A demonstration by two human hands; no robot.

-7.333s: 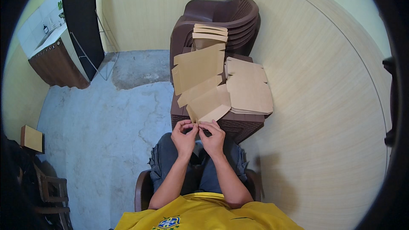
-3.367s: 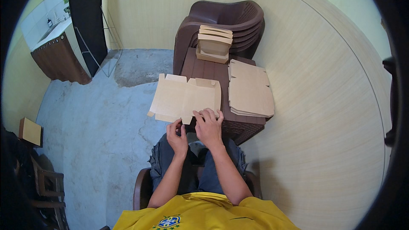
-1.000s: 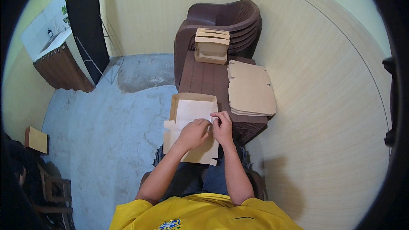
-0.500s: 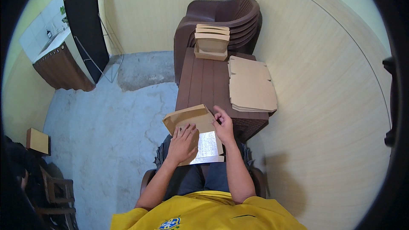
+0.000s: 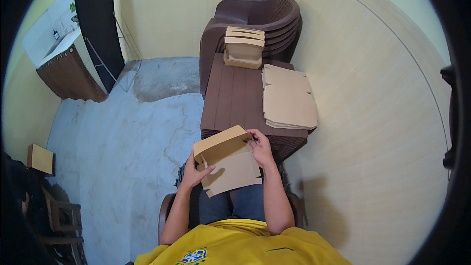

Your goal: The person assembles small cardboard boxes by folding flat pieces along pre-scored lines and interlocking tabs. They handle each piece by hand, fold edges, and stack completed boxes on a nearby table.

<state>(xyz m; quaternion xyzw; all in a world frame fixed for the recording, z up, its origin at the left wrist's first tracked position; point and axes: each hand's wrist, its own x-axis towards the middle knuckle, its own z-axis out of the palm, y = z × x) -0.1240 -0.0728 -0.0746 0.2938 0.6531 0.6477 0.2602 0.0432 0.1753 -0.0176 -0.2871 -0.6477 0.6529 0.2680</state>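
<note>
A partly folded brown cardboard box [image 5: 229,169] rests tilted over my lap, its far wall standing up and its near panel lying flat. My left hand [image 5: 194,172] grips its left side, thumb over the inner face and the other fingers hidden behind the cardboard. At the far right corner, my right hand [image 5: 261,148] is closed on the raised wall and side flap, fingertips curled at the fold. Beyond, on the brown slatted table [image 5: 225,100], lies a stack of flat cut cardboard blanks [image 5: 289,97].
Several folded cardboard boxes [image 5: 244,49] stand nested at the table's far end, before stacked brown plastic chairs [image 5: 255,12]. A wood-patterned wall [image 5: 368,103] runs along the right. To the left are blue-grey floor [image 5: 117,152], a small box [image 5: 40,159] and a dark wooden chair [image 5: 66,218].
My left hand has moved from lying flat on the inner panel to the box's left side. The box has turned and tilted, its far wall now more upright. The bright glare has gone.
</note>
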